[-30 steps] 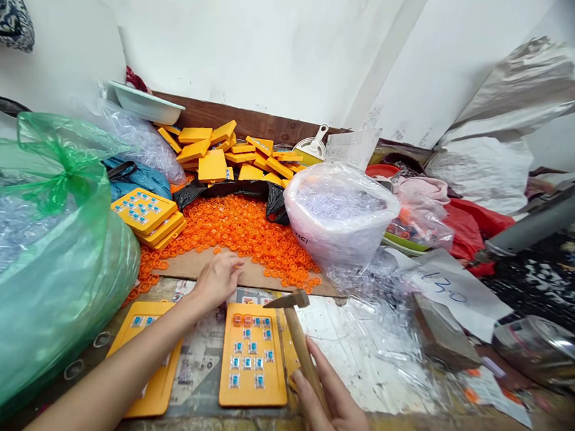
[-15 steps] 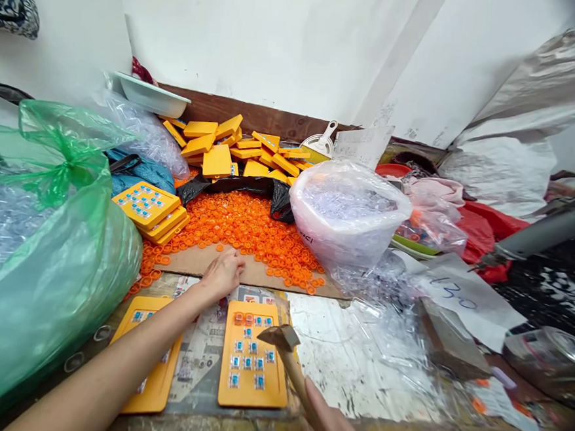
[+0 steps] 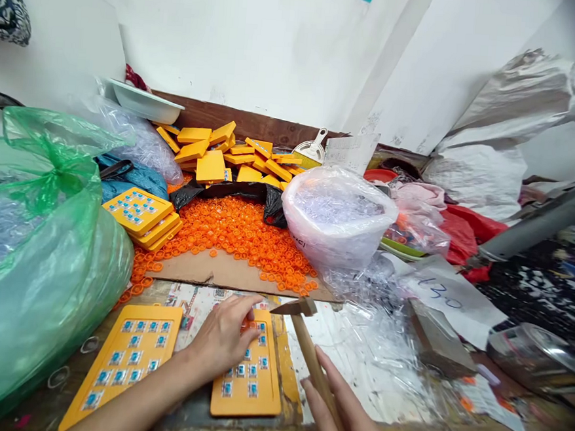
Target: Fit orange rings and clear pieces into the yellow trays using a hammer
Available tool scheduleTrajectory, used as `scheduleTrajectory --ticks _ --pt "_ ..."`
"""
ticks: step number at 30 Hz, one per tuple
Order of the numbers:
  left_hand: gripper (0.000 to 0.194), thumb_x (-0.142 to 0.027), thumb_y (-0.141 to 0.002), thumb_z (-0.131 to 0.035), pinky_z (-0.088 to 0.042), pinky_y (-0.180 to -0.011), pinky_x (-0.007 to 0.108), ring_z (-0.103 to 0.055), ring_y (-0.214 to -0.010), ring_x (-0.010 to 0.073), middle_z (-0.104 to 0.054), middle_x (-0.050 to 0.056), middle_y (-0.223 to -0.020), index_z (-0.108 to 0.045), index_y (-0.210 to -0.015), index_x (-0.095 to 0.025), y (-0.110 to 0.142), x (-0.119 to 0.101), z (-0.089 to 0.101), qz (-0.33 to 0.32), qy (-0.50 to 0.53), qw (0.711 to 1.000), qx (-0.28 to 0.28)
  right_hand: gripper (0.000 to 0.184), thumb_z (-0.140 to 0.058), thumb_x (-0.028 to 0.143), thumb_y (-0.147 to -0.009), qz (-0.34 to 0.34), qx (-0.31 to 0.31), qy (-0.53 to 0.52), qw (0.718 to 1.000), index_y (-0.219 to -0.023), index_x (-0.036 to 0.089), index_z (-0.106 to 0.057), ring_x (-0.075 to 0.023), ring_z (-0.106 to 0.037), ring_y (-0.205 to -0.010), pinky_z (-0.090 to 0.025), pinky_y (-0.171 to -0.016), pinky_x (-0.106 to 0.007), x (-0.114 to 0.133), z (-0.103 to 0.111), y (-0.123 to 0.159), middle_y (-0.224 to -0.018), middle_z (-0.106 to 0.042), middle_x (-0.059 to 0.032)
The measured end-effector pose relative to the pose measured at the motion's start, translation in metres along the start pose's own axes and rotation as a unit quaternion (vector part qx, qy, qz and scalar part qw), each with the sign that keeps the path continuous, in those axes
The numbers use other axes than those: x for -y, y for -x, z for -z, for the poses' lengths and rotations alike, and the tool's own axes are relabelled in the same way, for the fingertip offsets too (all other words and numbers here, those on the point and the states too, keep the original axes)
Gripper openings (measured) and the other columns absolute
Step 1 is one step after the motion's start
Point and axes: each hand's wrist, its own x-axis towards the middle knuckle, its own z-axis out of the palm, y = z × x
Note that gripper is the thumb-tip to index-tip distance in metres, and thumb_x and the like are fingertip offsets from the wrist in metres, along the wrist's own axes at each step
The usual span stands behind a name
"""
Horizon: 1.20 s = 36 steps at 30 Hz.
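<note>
My left hand [image 3: 226, 329] is bent over the top of a yellow tray [image 3: 269, 398], thumb and fingers closed around an orange plastic cap [image 3: 248, 324] that is mostly hidden. Small clear-and-blue switch pieces [image 3: 253, 390] sit in rows on this tray. My right hand [image 3: 337, 413] grips the wooden handle of a hammer [image 3: 319, 370]. Its metal head is raised by the tray's upper right corner. Left of that tray, partly under my left forearm, lies a second yellow tray [image 3: 98, 368] with similar blue pieces. A heap of loose orange caps [image 3: 232, 228] lies beyond, on cardboard.
A tied green bag [image 3: 81, 273] bulges at the left. Several yellow trays are stacked [image 3: 140, 210] beside it, with more piled [image 3: 210, 168] at the back. A white bag of clear pieces [image 3: 332, 238] stands right of the heap. A metal block [image 3: 439, 341] lies at the right.
My left hand has come back from the edge of the orange heap to the top of the middle tray. The hammer has shifted slightly up and right. The view has tilted up a little.
</note>
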Motion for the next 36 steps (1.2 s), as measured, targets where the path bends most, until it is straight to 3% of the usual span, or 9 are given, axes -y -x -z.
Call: scheduleTrajectory --ticks 5,10,14,18,20,23,26,29,36 --pt "0.044 -0.015 -0.076 -0.057 -0.047 -0.081 0.036 -0.06 -0.087 0.022 -0.067 0.006 -0.091 -0.055 -0.12 -0.017 0.001 0.003 -0.006 0.032 0.032 0.999 -0.023 0.038 -0.051 0.024 -0.088 0.125 0.083 0.039 0.988 -0.125 0.032 -0.059 -0.0129 -0.067 -0.097 -0.049 -0.086 -0.014 0.006 -0.009 -0.003 -0.108 -0.071 0.0014" --pt "0.049 -0.012 -0.071 -0.058 -0.046 -0.083 0.034 -0.061 -0.085 0.0204 -0.067 0.004 -0.088 -0.055 -0.12 -0.016 -0.001 0.002 -0.007 0.067 0.072 0.995 -0.026 0.052 -0.052 0.011 -0.086 0.202 0.045 0.044 0.977 -0.132 0.036 -0.05 -0.0126 -0.068 -0.095 -0.049 -0.085 -0.016 0.01 -0.001 -0.006 -0.108 -0.07 0.001" --pt "0.05 -0.013 -0.071 -0.059 -0.046 -0.083 0.032 -0.062 -0.085 0.0193 -0.067 0.003 -0.088 -0.054 -0.12 -0.016 -0.002 0.004 -0.007 0.082 0.086 0.993 -0.029 0.041 -0.054 0.025 -0.087 0.116 0.128 0.065 0.983 -0.128 0.03 -0.057 -0.0154 -0.068 -0.096 -0.051 -0.084 -0.017 -0.004 0.001 -0.003 -0.109 -0.071 -0.0015" --pt "0.052 -0.012 -0.066 -0.062 -0.046 -0.082 0.031 -0.062 -0.083 0.0187 -0.066 0.002 -0.086 -0.056 -0.118 -0.016 -0.004 0.004 -0.005 0.09 0.096 0.991 -0.014 0.042 -0.058 0.043 -0.083 -0.055 0.013 -0.036 0.998 -0.119 0.022 -0.064 -0.0218 -0.058 -0.116 -0.043 -0.098 -0.025 -0.014 -0.008 0.004 -0.125 -0.063 -0.0035" --pt "0.052 -0.011 -0.065 -0.062 -0.045 -0.084 0.032 -0.061 -0.086 0.0195 -0.066 0.002 -0.087 -0.057 -0.117 -0.016 -0.006 0.003 -0.003 0.094 0.097 0.991 -0.007 0.047 -0.06 0.047 -0.081 -0.091 -0.02 -0.067 0.993 -0.12 0.02 -0.064 -0.0231 -0.054 -0.12 -0.04 -0.102 -0.028 -0.012 -0.011 0.005 -0.128 -0.061 -0.004" --pt "0.055 -0.009 -0.064 -0.063 -0.045 -0.084 0.033 -0.06 -0.086 0.0198 -0.066 0.001 -0.087 -0.058 -0.118 -0.019 -0.009 0.002 -0.002 0.105 0.1 0.99 -0.003 0.041 -0.057 0.045 -0.083 -0.038 -0.017 -0.039 0.998 -0.118 0.023 -0.065 -0.0217 -0.059 -0.115 -0.045 -0.097 -0.025 -0.003 -0.01 0.004 -0.124 -0.064 -0.0035" --pt "0.06 -0.01 -0.063 -0.063 -0.047 -0.078 0.03 -0.061 -0.08 0.0185 -0.065 0.0 -0.084 -0.056 -0.122 -0.02 -0.01 0.002 -0.003 0.119 0.112 0.987 -0.001 0.037 -0.049 0.037 -0.089 0.072 0.066 0.05 0.994 -0.124 0.03 -0.061 -0.0165 -0.069 -0.091 -0.053 -0.08 -0.019 0.001 -0.008 0.001 -0.104 -0.071 -0.0024" --pt "0.064 -0.011 -0.063 -0.063 -0.048 -0.077 0.029 -0.062 -0.08 0.0182 -0.066 0.0 -0.083 -0.053 -0.125 -0.02 -0.01 0.004 -0.004 0.122 0.122 0.985 0.001 0.041 -0.04 0.031 -0.092 0.135 0.118 0.138 0.974 -0.132 0.032 -0.052 -0.0135 -0.069 -0.069 -0.054 -0.071 -0.019 -0.002 -0.009 -0.001 -0.085 -0.069 -0.0015" --pt "0.06 -0.014 -0.069 -0.058 -0.048 -0.08 0.029 -0.064 -0.081 0.0172 -0.069 0.001 -0.085 -0.051 -0.128 -0.019 -0.008 0.008 -0.006 0.11 0.129 0.986 -0.007 0.042 -0.044 0.024 -0.092 0.169 0.096 0.114 0.974 -0.133 0.031 -0.049 -0.0125 -0.069 -0.081 -0.053 -0.073 -0.016 0.002 -0.004 -0.005 -0.1 -0.07 -0.0027"
